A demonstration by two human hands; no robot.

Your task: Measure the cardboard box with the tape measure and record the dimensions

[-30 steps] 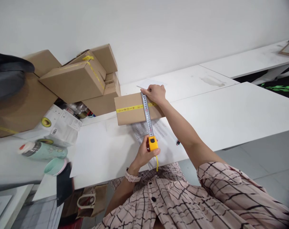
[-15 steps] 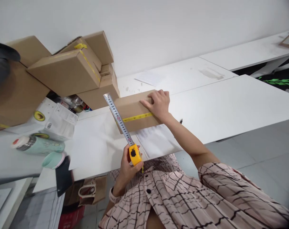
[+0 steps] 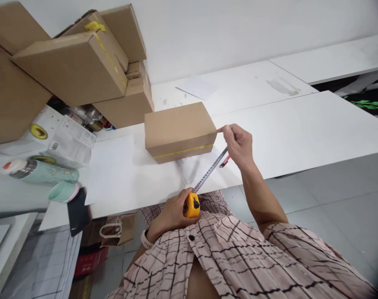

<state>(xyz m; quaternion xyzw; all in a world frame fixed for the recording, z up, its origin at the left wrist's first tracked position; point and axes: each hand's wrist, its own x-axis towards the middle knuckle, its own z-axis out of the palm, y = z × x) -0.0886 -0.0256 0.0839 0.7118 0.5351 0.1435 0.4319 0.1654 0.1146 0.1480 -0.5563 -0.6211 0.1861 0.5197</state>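
Observation:
My left hand (image 3: 173, 209), close to my body at the table's front edge, grips the yellow case of a tape measure (image 3: 193, 206). Its metal blade (image 3: 209, 172) runs out up and to the right to my right hand (image 3: 240, 145). The fingers of that hand are curled around the blade's far end, which they hide. One fingertip points left and reaches the right corner of a closed cardboard box (image 3: 179, 126). The box lies on the white table with yellow tape (image 3: 182, 150) along its front side. A red and black slim tool (image 3: 225, 161) lies beneath my right hand.
Larger cardboard boxes (image 3: 73, 70) are stacked at the back left. A mint bottle (image 3: 48, 171), a mint cup (image 3: 63, 192) and a dark phone-like slab (image 3: 78, 211) stand at the left. White paper sheets (image 3: 109, 166) lie on the table (image 3: 288, 128).
My right hand has left the box top and moved right, to the blade's end. The blade has swung from upper left to upper right. More of the box's top shows, and its taped side faces me.

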